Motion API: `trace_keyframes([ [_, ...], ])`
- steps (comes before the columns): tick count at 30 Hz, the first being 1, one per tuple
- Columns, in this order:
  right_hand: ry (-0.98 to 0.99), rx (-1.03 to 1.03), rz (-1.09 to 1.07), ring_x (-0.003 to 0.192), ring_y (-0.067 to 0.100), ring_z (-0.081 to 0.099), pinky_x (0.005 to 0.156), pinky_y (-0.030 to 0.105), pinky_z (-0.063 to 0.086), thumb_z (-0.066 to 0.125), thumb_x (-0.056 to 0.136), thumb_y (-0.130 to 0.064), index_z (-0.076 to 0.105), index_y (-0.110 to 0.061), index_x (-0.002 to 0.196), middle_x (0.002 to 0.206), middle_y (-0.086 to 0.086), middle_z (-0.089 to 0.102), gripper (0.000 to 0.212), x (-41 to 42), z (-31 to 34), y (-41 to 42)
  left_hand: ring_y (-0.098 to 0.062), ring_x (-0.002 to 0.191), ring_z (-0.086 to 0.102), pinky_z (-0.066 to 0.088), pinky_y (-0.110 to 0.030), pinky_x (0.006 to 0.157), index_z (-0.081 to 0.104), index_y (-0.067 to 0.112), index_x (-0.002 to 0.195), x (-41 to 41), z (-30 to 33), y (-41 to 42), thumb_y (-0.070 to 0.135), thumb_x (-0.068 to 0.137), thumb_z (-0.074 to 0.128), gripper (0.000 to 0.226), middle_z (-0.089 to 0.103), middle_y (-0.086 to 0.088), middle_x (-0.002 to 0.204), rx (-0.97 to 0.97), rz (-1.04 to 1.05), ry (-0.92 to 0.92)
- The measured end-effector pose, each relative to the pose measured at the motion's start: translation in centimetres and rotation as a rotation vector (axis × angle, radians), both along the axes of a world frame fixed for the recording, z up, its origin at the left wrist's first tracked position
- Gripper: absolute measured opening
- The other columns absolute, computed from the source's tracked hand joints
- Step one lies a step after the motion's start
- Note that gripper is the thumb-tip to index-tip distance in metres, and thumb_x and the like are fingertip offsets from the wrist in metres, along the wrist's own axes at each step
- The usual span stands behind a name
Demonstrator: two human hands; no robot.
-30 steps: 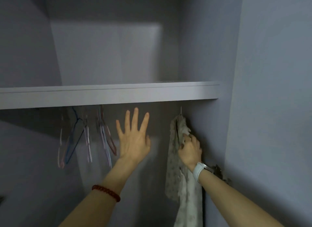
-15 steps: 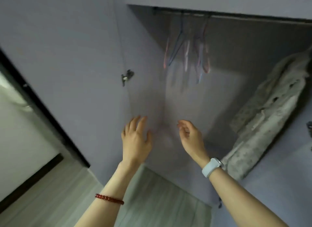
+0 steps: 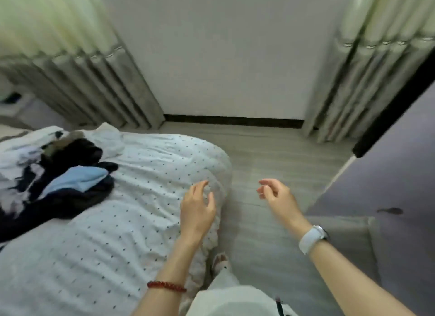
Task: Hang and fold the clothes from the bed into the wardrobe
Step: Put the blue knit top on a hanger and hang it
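Head view: left hand [image 3: 197,209] and right hand [image 3: 275,193] both empty, fingers loosely curled, above the bed [image 3: 131,198] corner; clothes [image 3: 58,174], somewhat blurred, piled on its far-left side.

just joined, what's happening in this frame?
A person stands at the corner of the bed, looking down. Both hands are empty: the left hand hovers over the dotted cover, the right hand over the floor, fingers loosely curled. A pile of clothes, dark and light blue pieces among them, lies on the bed, not yet picked up.
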State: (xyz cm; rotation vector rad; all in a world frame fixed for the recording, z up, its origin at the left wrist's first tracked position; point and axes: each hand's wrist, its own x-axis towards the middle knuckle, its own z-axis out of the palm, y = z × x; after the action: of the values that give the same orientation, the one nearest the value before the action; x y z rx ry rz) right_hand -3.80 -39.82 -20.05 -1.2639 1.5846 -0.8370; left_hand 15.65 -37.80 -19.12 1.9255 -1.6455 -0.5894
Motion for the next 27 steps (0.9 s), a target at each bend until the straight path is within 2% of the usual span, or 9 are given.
trace_keyframes([
  [3, -0.024, 0.029, 0.222, 0.082, 0.022, 0.063, 0.082, 0.040, 0.050, 0.042, 0.094, -0.004, 0.055, -0.023, 0.095, 0.079, -0.009, 0.062, 0.023, 7.9, -1.1, -0.9, -0.016, 0.122, 0.045, 0.036, -0.028, 0.100, 0.051, 0.016, 0.129, 7.8, -0.6, 3.2, 0.017, 0.096, 0.046, 0.034, 0.051, -0.001, 0.129, 0.061, 0.246, 0.021],
  [10, 0.084, 0.095, 0.649, 0.080, 0.008, 0.061, 0.060, 0.010, 0.043, 0.036, 0.097, -0.013, 0.056, -0.016, 0.113, 0.096, -0.001, 0.064, 0.026, 25.6, -2.8, -3.4, -0.020, 0.123, 0.045, 0.040, -0.034, 0.100, 0.052, 0.014, 0.128, 24.0, -3.1, 5.4, 0.016, 0.096, 0.044, 0.033, 0.048, -0.004, 0.132, 0.168, 0.613, 0.056],
  [12, 0.119, 0.106, 0.718, 0.082, 0.009, 0.062, 0.062, 0.009, 0.045, 0.035, 0.097, -0.014, 0.056, -0.017, 0.115, 0.099, -0.002, 0.064, 0.028, 30.3, -2.9, -4.5, -0.021, 0.123, 0.044, 0.038, -0.034, 0.100, 0.050, 0.013, 0.130, 28.8, -4.3, 4.3, 0.015, 0.095, 0.045, 0.035, 0.047, -0.005, 0.134, 0.205, 0.622, 0.010],
  [15, 0.158, 0.119, 0.757, 0.086, 0.019, 0.064, 0.074, 0.027, 0.049, 0.034, 0.095, -0.013, 0.056, -0.016, 0.117, 0.098, -0.004, 0.064, 0.031, 37.7, -4.0, -7.2, -0.023, 0.125, 0.039, 0.037, -0.036, 0.101, 0.047, 0.011, 0.133, 36.7, -6.3, 0.7, 0.012, 0.095, 0.043, 0.038, 0.043, -0.006, 0.137, 0.286, 0.574, -0.096],
  [18, 0.178, 0.151, 0.761, 0.086, 0.025, 0.065, 0.076, 0.030, 0.049, 0.033, 0.094, -0.014, 0.055, -0.020, 0.116, 0.098, -0.004, 0.064, 0.031, 42.3, -5.0, -9.0, -0.024, 0.128, 0.034, 0.038, -0.035, 0.098, 0.038, 0.013, 0.139, 42.8, -8.1, -3.3, 0.014, 0.096, 0.043, 0.043, 0.036, -0.006, 0.142, 0.372, 0.478, -0.253],
  [21, 0.210, 0.161, 0.751, 0.087, 0.016, 0.064, 0.079, 0.030, 0.050, 0.033, 0.094, -0.013, 0.055, -0.020, 0.117, 0.101, -0.003, 0.064, 0.032, 45.4, -6.6, -10.9, -0.026, 0.138, 0.019, 0.035, -0.039, 0.102, 0.023, 0.020, 0.146, 47.4, -10.6, -7.7, 0.022, 0.096, 0.046, 0.056, 0.018, -0.007, 0.153, 0.465, 0.390, -0.382],
  [24, 0.239, 0.194, 0.727, 0.084, 0.027, 0.064, 0.076, 0.036, 0.053, 0.033, 0.094, -0.013, 0.054, -0.021, 0.117, 0.099, -0.005, 0.064, 0.032, 47.2, -8.5, -12.6, -0.029, 0.144, 0.001, 0.020, -0.046, 0.111, 0.007, 0.029, 0.149, 50.5, -13.6, -10.9, 0.029, 0.094, 0.052, 0.071, 0.000, -0.006, 0.157, 0.600, 0.340, -0.502],
  [25, 0.240, 0.210, 0.722, 0.085, 0.031, 0.064, 0.075, 0.038, 0.053, 0.034, 0.094, -0.014, 0.054, -0.022, 0.116, 0.098, -0.007, 0.063, 0.031, 47.3, -8.8, -12.8, -0.029, 0.144, 0.003, 0.018, -0.046, 0.112, 0.009, 0.030, 0.148, 51.1, -14.1, -11.4, 0.028, 0.094, 0.052, 0.069, 0.004, -0.006, 0.157, 0.611, 0.349, -0.553],
  [27, 0.255, 0.218, 0.693, 0.085, 0.031, 0.064, 0.075, 0.038, 0.054, 0.036, 0.095, -0.015, 0.054, -0.023, 0.114, 0.099, -0.006, 0.064, 0.028, 47.8, -9.5, -13.5, -0.026, 0.135, 0.029, 0.025, -0.041, 0.107, 0.036, 0.024, 0.139, 52.1, -14.8, -12.5, 0.018, 0.095, 0.047, 0.046, 0.037, -0.009, 0.145, 0.512, 0.409, -0.554],
])
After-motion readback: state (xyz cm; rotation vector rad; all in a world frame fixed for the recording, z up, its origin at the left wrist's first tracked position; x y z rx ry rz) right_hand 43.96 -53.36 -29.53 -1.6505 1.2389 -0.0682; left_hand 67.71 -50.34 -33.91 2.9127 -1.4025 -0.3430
